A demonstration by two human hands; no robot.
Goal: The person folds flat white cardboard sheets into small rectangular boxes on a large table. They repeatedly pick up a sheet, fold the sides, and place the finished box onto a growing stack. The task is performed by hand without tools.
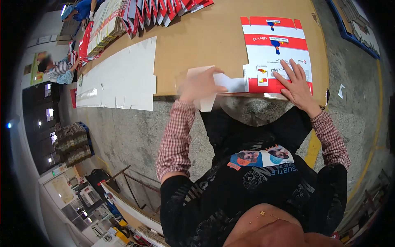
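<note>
A flat printed carton sheet [276, 55] in red and white lies at the right part of the cardboard-topped table [197, 39]. My right hand [294, 84] rests flat on its near right part, fingers spread. My left hand [200, 85] is blurred by motion over the carton's plain white flaps [233, 84] at the table's near edge. Its thumb and a finger show apart, and the flap under it stands up at an angle. Whether the palm touches the flap cannot be made out.
Flat white carton sheets [123, 76] lie to the left. Red and white folded cartons [158, 14] fan out at the far edge, beside a tall stack of cartons [107, 26]. Two people work at the far left. A blue pallet [358, 31] stands at the right.
</note>
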